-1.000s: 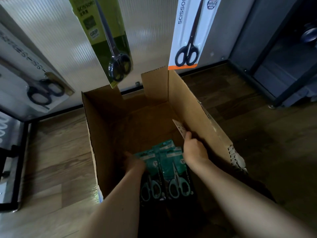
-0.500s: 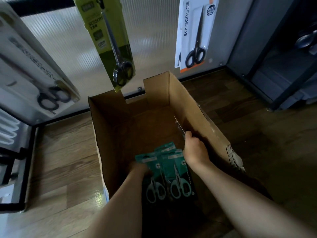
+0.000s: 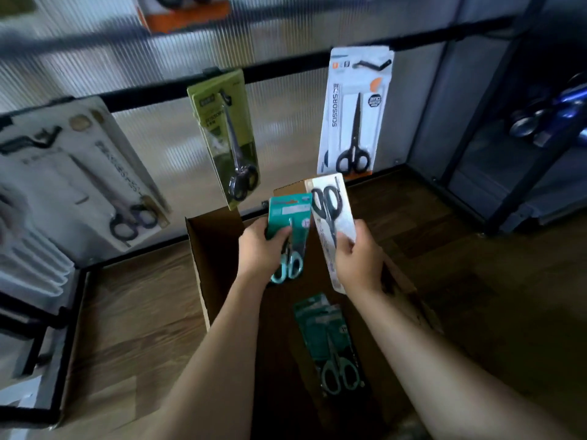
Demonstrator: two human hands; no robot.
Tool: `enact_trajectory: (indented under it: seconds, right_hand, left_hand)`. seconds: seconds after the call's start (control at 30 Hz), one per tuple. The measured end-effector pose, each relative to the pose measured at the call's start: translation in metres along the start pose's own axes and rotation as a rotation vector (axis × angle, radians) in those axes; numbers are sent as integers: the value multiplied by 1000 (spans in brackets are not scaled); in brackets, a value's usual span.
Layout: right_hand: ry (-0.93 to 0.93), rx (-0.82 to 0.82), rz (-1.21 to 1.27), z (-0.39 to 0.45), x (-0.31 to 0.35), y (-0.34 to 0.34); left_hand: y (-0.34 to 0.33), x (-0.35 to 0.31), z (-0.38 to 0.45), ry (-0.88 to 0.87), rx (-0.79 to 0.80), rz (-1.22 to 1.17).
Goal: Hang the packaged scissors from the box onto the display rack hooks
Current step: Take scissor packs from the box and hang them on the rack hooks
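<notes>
My left hand (image 3: 260, 249) grips a teal pack of scissors (image 3: 287, 217) with teal handles, held upright above the open cardboard box (image 3: 203, 249). My right hand (image 3: 357, 258) grips a white pack of black-handled scissors (image 3: 332, 214), handles uppermost, right beside the teal one. More teal scissor packs (image 3: 330, 341) lie in the bottom of the box. On the rack's black rail (image 3: 286, 69) hang an olive-green pack (image 3: 227, 141) and a white pack marked SCISSORS (image 3: 354, 112) on their hooks.
A larger white scissor pack (image 3: 79, 173) hangs at the left. Below it stands a black frame with white packs (image 3: 28, 274). A dark metal shelf unit (image 3: 521, 154) stands at the right. The wooden floor (image 3: 460, 265) surrounds the box.
Both hands have come up out of the box, each holding a pack. My view has tilted upward, bringing the rail and hooks into sight.
</notes>
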State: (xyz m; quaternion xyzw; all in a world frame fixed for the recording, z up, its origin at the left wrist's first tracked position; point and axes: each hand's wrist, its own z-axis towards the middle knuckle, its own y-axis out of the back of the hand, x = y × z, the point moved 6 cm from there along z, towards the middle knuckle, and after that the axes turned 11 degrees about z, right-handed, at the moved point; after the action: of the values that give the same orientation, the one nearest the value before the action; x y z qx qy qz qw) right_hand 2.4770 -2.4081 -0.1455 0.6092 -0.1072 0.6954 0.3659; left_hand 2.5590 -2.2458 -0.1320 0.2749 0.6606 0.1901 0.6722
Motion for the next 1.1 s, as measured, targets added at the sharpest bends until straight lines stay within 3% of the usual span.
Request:
enact_trajectory:
  seconds: [0.2, 0.43, 0.63, 0.83, 0.93, 1.1]
  right_hand:
    - [-133, -100, 547, 21, 44, 32]
    - [-76, -140, 716, 37, 88, 62]
    - [-8, -91, 558, 42, 100, 66]
    - [26, 70, 59, 54, 95, 57]
    - [8, 120, -123, 59, 91, 53]
    - [168, 208, -354, 64, 111, 49]
  left_hand:
    - [36, -58, -3, -126, -116, -385]
    - [66, -117, -8, -287, -130, -498]
    - [69, -124, -10, -307, -59, -507]
    - [70, -136, -12, -379, 107, -502]
    - [68, -140, -11, -422, 107, -432]
    - [68, -144, -9, -472, 147, -322]
